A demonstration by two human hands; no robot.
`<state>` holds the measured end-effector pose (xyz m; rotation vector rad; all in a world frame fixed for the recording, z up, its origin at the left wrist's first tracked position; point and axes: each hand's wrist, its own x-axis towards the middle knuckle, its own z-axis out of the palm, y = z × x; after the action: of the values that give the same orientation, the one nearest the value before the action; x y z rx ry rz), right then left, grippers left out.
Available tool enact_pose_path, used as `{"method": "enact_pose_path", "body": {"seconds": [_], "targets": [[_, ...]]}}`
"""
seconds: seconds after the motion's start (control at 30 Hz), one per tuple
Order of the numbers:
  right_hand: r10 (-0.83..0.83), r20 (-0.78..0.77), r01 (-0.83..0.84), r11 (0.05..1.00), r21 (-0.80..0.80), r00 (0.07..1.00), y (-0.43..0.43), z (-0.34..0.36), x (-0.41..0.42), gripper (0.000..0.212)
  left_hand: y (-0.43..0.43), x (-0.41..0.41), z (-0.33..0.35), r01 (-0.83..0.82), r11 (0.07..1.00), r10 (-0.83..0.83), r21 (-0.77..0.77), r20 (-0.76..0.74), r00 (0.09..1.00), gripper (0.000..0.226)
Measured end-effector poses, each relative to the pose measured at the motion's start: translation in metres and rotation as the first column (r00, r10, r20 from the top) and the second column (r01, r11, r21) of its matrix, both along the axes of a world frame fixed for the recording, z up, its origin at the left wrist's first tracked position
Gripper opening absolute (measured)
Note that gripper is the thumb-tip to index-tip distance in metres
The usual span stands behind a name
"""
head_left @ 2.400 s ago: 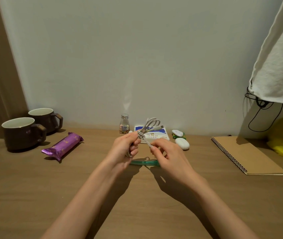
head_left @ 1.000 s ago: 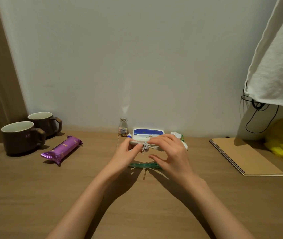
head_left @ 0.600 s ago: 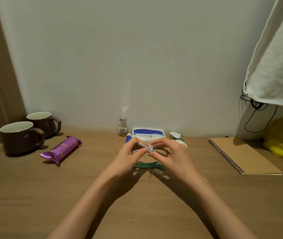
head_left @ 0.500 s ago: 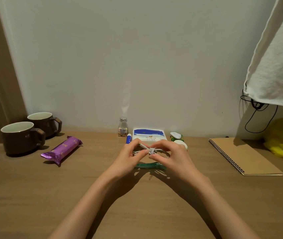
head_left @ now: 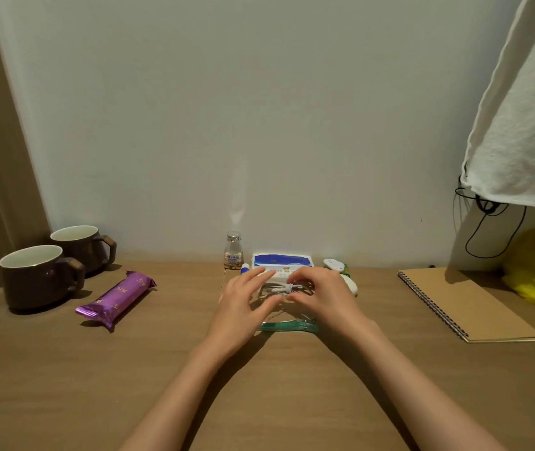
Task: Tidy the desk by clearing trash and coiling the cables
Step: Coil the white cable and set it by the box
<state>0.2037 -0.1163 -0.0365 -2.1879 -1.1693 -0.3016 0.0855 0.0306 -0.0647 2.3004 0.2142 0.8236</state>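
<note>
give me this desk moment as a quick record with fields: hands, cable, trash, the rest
surface: wooden desk against a pale wall
cable: white cable, coiled, wound round its middle, in front of the blue-and-white packet
grip: right hand pinches the cable at the wrap
other hand: left hand touches the coil, fingers straight
trash candidate: purple packet, left of the hands, untouched
rest: near mug, far mug, small bottle, spiral notebook
</note>
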Motion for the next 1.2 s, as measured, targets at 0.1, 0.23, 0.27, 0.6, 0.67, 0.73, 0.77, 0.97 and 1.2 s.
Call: {"method": "enact_pose_path", "body": {"seconds": [0.1,0.23,0.27,0.6,0.67,0.73,0.77,0.97,1.2], "targets": [[0.023,0.005,-0.023,1.000,-0.015,1.000,0.008,-0.005,0.007,0.020,0.004,0.007,-0.005,-0.028,0.998,0.030,0.065,-0.020,0.999,0.048],[0.030,-0.010,-0.030,0.999,-0.019,0.999,0.014,-0.012,0.017,0.022,0.010,0.018,-0.009,-0.066,0.990,0.071,0.122,-0.035,0.997,0.033],[0.027,-0.013,-0.027,0.999,-0.021,1.000,0.014,-0.015,0.020,0.022,0.011,0.021,-0.010,-0.076,0.988,0.081,0.133,-0.031,0.996,0.030],[-0.069,0.031,0.069,0.998,-0.006,0.997,-0.001,-0.023,0.039,0.025,0.018,0.047,-0.014,-0.133,0.979,0.143,0.154,-0.057,0.988,0.027],[-0.088,0.049,0.088,0.996,0.005,0.995,-0.002,-0.025,0.042,0.027,0.017,0.050,-0.013,-0.152,0.972,0.164,0.177,-0.054,0.985,0.026],[-0.092,0.043,0.090,0.995,0.029,0.995,0.000,-0.029,0.043,0.027,0.017,0.053,-0.013,-0.171,0.963,0.183,0.207,-0.039,0.982,0.023],[-0.096,0.035,0.095,0.995,0.043,0.995,0.002,-0.030,0.043,0.027,0.016,0.054,-0.012,-0.184,0.956,0.195,0.230,-0.026,0.981,0.022],[-0.143,0.047,0.141,0.989,0.040,0.989,0.007,-0.038,0.046,0.028,0.013,0.056,-0.007,-0.242,0.930,0.261,0.277,-0.035,0.965,0.023],[-0.121,0.075,0.115,0.990,0.078,0.990,-0.005,-0.035,0.048,0.026,0.017,0.048,-0.006,-0.183,0.970,0.186,0.163,-0.005,0.982,0.034]]}}
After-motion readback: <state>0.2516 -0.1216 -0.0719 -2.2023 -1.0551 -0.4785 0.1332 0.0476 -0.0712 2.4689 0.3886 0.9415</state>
